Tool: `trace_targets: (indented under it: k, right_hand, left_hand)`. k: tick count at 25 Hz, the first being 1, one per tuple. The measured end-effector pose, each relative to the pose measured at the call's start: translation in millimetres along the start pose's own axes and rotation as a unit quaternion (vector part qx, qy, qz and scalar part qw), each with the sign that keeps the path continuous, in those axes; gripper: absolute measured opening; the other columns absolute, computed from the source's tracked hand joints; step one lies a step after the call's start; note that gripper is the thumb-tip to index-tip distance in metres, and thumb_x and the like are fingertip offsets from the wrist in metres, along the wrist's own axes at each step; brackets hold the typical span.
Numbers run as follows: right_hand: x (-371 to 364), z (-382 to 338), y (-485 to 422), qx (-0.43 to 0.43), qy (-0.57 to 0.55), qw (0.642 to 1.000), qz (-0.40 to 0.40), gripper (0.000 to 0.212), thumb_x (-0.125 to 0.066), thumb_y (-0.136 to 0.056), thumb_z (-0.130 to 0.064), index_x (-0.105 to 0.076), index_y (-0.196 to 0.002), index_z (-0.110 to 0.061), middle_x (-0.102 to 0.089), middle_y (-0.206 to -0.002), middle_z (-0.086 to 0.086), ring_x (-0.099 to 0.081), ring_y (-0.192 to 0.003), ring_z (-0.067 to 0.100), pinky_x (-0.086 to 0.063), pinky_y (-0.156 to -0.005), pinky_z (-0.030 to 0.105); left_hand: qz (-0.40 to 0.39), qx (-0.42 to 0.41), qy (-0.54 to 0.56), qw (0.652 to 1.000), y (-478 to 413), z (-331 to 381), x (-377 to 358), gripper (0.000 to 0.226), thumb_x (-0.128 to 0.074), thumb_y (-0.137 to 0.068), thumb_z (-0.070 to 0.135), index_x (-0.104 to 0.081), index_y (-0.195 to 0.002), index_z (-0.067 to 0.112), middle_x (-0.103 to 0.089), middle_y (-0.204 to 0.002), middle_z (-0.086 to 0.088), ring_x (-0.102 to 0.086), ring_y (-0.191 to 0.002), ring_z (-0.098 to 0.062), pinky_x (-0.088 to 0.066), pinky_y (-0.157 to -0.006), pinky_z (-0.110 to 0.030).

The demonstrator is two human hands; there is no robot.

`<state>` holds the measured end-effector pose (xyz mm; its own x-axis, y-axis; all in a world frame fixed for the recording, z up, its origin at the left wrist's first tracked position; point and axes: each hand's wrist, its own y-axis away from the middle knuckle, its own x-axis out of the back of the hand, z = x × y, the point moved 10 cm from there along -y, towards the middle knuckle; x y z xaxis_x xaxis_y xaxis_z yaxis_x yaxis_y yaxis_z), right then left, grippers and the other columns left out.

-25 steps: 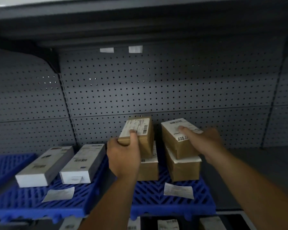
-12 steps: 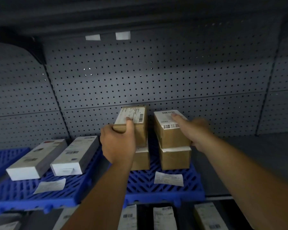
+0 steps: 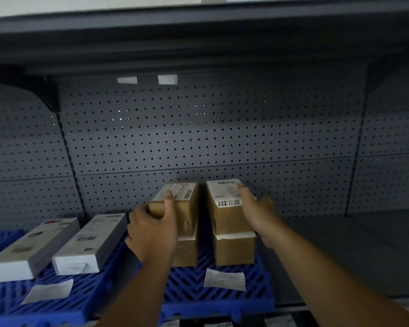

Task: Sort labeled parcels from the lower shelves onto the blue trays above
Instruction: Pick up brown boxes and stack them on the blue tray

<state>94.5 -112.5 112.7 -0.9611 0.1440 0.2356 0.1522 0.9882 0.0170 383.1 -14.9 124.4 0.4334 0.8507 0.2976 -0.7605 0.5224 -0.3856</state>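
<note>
The left hand (image 3: 151, 232) grips the near end of the upper left brown parcel (image 3: 184, 204), thumb on its label. The right hand (image 3: 257, 213) rests straight fingers along the upper right brown parcel (image 3: 224, 215). Both parcels appear stacked on lower parcels (image 3: 234, 251) on the blue tray (image 3: 222, 298), lower centre of the frame. Placing looks nearly done. The next move calls for letting go gently without tipping the stacks.

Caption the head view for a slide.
Left hand grips the left top parcel, right hand touches the right top parcel, on a blue tray.
</note>
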Motion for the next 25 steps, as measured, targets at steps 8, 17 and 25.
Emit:
trace_targets:
  k: [8, 17, 25]
  right_hand:
    - [24, -12, 8, 0.07, -0.036, 0.997, 0.001, 0.058, -0.043, -0.099, -0.062, -0.07, -0.091, -0.012, -0.07, -0.086, 0.003, -0.065, -0.078, 0.016, -0.046, -0.062, 0.03]
    - [56, 4, 52, 0.246, 0.077, 0.962, 0.096, 0.04, -0.053, -0.095, -0.063, -0.058, -0.113, -0.028, -0.063, -0.112, -0.01, -0.061, -0.104, 0.012, -0.051, -0.087, 0.038]
    - [40, 5, 49, 0.248, 0.061, 0.964, 0.068, 0.044, -0.058, -0.093, -0.057, -0.055, -0.123, -0.025, -0.061, -0.124, -0.006, -0.06, -0.116, 0.016, -0.051, -0.098, 0.043]
  left_hand:
    - [0.011, -0.108, 0.054, 0.993, 20, 17, 25, 0.075, -0.039, -0.087, 0.079, -0.053, -0.131, 0.019, -0.061, -0.122, -0.003, -0.058, -0.118, -0.027, -0.044, -0.105, -0.059]
    - [0.025, -0.231, 0.026, 0.972, 68, 32, 52, 0.054, -0.055, -0.094, 0.053, -0.05, -0.138, 0.023, -0.052, -0.131, -0.001, -0.049, -0.121, -0.021, -0.042, -0.105, -0.047]
    - [-0.127, -0.227, 0.017, 0.965, 36, 26, 11, 0.067, -0.054, -0.089, 0.07, -0.042, -0.15, 0.045, -0.026, -0.159, 0.004, -0.028, -0.149, -0.02, -0.042, -0.112, -0.056]
